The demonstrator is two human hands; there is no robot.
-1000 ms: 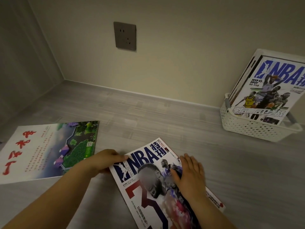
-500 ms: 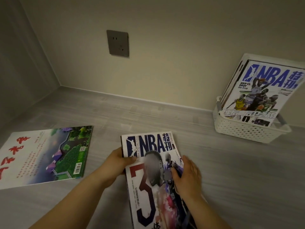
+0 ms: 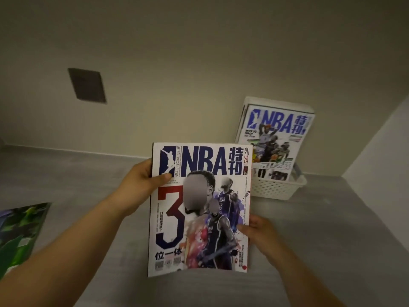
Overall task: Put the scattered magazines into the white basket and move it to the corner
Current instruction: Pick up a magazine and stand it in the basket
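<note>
1. Whereas a second ago it lay flat on the tabletop (image 3: pixel 332 240), the NBA magazine (image 3: pixel 199 207) is now lifted upright, left hand (image 3: pixel 141 185) and right hand (image 3: pixel 259 231) each in a closed grip on its edges.
2. It hides part of the white basket (image 3: pixel 278 189), which stands by the wall holding other magazines (image 3: pixel 276 138).
3. At the left edge, the green magazine (image 3: pixel 20 231) is cut off.

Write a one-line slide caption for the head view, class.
Both hands, left hand and right hand, hold an NBA magazine upright before the white basket of magazines.
</note>
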